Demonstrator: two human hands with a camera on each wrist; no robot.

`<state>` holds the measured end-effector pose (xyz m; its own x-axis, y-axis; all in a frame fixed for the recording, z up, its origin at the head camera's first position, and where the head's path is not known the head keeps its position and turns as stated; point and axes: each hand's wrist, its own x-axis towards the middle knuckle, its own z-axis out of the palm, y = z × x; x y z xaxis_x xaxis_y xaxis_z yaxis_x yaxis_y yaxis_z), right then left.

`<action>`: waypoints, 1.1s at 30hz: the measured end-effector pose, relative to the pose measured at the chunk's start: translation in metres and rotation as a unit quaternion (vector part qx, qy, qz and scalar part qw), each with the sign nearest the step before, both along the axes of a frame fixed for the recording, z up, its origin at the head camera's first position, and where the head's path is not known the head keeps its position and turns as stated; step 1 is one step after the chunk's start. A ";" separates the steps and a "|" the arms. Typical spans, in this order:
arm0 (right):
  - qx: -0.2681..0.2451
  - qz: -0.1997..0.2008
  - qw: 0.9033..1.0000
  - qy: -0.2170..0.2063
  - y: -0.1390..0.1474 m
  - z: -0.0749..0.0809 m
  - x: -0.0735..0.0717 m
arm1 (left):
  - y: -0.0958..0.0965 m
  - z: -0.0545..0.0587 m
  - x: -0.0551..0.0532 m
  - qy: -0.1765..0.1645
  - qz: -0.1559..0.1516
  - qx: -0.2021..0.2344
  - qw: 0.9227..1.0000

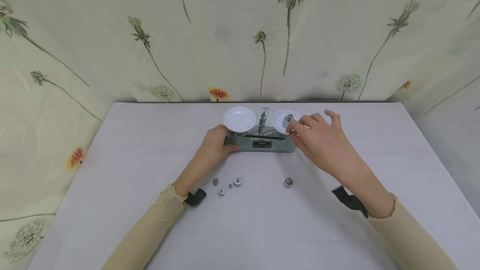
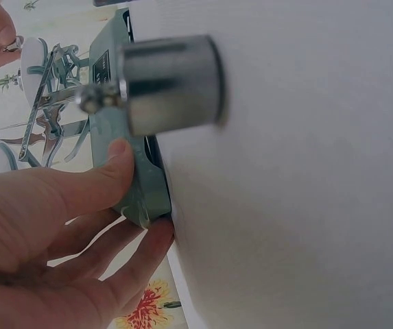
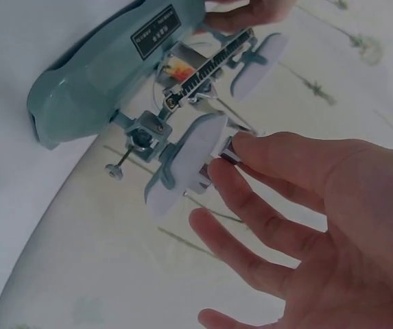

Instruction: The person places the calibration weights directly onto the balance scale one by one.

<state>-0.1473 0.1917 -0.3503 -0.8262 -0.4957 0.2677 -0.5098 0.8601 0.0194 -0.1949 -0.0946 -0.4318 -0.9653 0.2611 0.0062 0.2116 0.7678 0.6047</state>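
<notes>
A green balance scale (image 1: pixel 243 146) stands near the table's far edge, with a white left pan (image 1: pixel 239 119) and a white right pan (image 1: pixel 277 121). My left hand (image 1: pixel 214 147) grips the left end of its base, thumb on the front and fingers around the end, as the left wrist view confirms. Over the right pan, my right hand (image 1: pixel 322 143) pinches a small metal weight (image 3: pixel 229 150) between thumb and index finger, the other fingers spread. Another metal weight (image 1: pixel 287 119) sits on that pan. Nothing lies on the left pan.
Several metal weights, among them a larger one (image 1: pixel 238 181), stand on the white table (image 1: pixel 247 232) before the scale's left half. A single weight (image 1: pixel 288 182) stands further right. Behind the table hangs a flower-patterned cloth (image 1: pixel 225 53).
</notes>
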 end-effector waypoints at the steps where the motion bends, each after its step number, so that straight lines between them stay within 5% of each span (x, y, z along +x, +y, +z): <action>1: 0.000 -0.002 1.000 -0.003 0.000 0.000 -0.001 | 0.000 0.000 0.000 -0.001 0.000 0.000 1.000; 33: -0.016 -0.020 1.000 -0.015 0.006 -0.006 -0.017 | -0.001 -0.003 -0.003 0.006 -0.007 0.000 1.000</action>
<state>-0.1645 0.1977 -0.3564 -0.8535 -0.4529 0.2578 -0.4743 0.8800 -0.0241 -0.1974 -0.0956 -0.4352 -0.9615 0.2741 0.0183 0.2295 0.7646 0.6023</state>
